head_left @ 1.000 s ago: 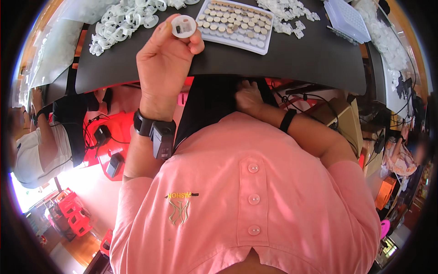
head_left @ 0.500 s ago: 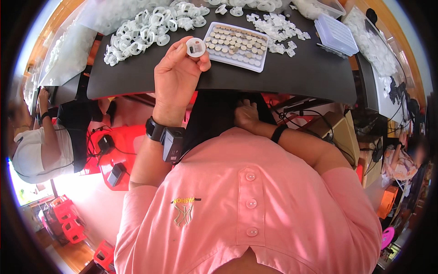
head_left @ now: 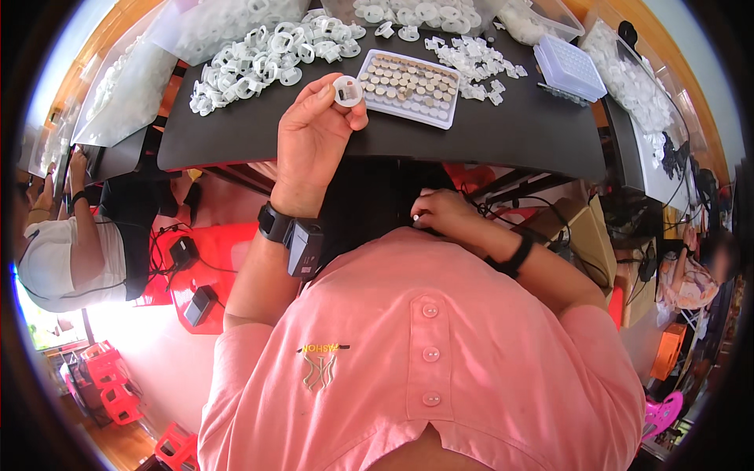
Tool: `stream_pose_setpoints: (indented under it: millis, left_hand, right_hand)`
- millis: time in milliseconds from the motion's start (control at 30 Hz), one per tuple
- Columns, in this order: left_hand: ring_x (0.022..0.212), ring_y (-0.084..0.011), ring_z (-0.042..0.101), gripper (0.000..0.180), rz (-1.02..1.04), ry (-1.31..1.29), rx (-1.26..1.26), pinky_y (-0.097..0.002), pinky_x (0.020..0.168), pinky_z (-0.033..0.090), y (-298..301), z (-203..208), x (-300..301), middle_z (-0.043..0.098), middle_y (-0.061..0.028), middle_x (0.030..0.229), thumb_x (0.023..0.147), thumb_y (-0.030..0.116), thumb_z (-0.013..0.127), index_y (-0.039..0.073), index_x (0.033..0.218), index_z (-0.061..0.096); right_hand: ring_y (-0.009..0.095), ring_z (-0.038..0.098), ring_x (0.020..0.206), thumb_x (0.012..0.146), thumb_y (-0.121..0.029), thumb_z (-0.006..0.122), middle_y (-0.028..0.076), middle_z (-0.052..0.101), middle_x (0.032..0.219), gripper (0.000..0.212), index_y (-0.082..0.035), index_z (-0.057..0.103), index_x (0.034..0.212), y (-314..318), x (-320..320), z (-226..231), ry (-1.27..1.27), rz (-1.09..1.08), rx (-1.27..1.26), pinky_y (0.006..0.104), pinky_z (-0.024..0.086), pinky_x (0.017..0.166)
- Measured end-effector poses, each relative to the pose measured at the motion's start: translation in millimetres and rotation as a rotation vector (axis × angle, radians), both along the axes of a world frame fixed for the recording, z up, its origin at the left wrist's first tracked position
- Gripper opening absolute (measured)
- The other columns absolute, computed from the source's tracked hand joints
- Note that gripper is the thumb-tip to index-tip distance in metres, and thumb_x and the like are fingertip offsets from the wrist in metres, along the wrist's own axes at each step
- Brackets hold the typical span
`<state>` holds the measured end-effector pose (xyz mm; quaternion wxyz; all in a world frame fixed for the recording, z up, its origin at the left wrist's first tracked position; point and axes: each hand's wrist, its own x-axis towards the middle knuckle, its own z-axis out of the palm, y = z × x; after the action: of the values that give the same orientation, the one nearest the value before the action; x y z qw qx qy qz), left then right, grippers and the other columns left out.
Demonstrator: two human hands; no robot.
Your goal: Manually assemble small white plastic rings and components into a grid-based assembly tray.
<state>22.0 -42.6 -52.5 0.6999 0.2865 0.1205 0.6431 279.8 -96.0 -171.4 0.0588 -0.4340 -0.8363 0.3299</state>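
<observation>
My left hand (head_left: pixel 314 141) is raised over the table's near edge. Its thumb and fingers pinch a white round plastic part (head_left: pixel 348 91) with a squarish opening in it. Just right of that part lies a white tray (head_left: pixel 448 123) with rows of small silvery discs (head_left: pixel 404 81) that look like button cells. My right hand (head_left: pixel 446 210) is low over my lap, fingers curled together. A tiny pale spot shows at its fingertips, too small to name. Left of the tray spreads a heap of similar white round parts (head_left: pixel 263 63).
Small white plastic pieces (head_left: pixel 475 63) lie behind the tray. Stacked trays (head_left: pixel 567 67) stand at the right of the dark table (head_left: pixel 236 145). Bags of white parts (head_left: pixel 129 98) flank it. A red stool (head_left: pixel 208 263) with cables is at left; a person (head_left: pixel 78 247) sits beyond.
My right hand has lifted off my lap a little and drawn back toward me, its fingers now curled. My left hand still holds the round part; the view has shifted slightly.
</observation>
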Motion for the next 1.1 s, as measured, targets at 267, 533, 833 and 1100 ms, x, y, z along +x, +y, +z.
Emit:
stream_pose_setpoints:
  millis: [267, 533, 833, 1100]
  left_hand:
    - [0.084, -0.0257, 0.055, 0.027, -0.016, 0.08, 0.045, -0.0343, 0.07, 0.041, 3.5, -1.4, -0.6, 0.061, -0.015, 0.102, 0.095, 0.014, 0.059, -0.003, 0.116, 0.059]
    - [0.081, -0.0255, 0.064, 0.022, -0.022, 0.102, 0.014, -0.0356, 0.069, 0.049, -15.6, 10.0, 8.2, 0.067, -0.0153, 0.095, 0.095, 0.01, 0.059, -0.005, 0.112, 0.061]
    - [0.081, -0.0247, 0.066, 0.024, -0.068, 0.158, -0.03, -0.0348, 0.069, 0.051, -29.3, 19.8, 29.1, 0.067, -0.0152, 0.098, 0.094, 0.008, 0.061, -0.004, 0.114, 0.062]
    - [0.082, -0.024, 0.066, 0.025, -0.1, 0.175, -0.056, -0.0348, 0.069, 0.051, -31.1, 18.5, 36.0, 0.066, -0.0142, 0.101, 0.096, 0.011, 0.061, -0.006, 0.115, 0.061]
  right_hand:
    - [0.013, 0.062, 0.066, 0.082, 0.002, 0.071, 0.005, 0.067, 0.081, 0.015, -0.004, 0.071, 0.096, 1.7, -12.6, 144.8, 0.697, -0.098, 0.105, 0.0258, 0.049, 0.061]
    - [0.007, 0.056, 0.065, 0.081, 0.005, 0.073, 0.003, 0.065, 0.081, 0.023, -0.004, 0.071, 0.102, 11.5, -28.2, 155.5, 0.816, -0.131, 0.319, 0.0221, 0.046, 0.061]
    - [0.006, 0.06, 0.072, 0.085, 0.006, 0.069, 0.002, 0.066, 0.082, 0.017, -0.001, 0.071, 0.1, 21.9, -40.1, 164.7, 0.953, -0.246, 0.303, 0.0217, 0.049, 0.064]
    - [0.013, 0.063, 0.071, 0.087, 0.005, 0.066, 0.006, 0.064, 0.085, 0.011, 0.0, 0.071, 0.095, 29.3, -48.8, 172.8, 0.92, -0.318, 0.337, 0.0265, 0.05, 0.061]
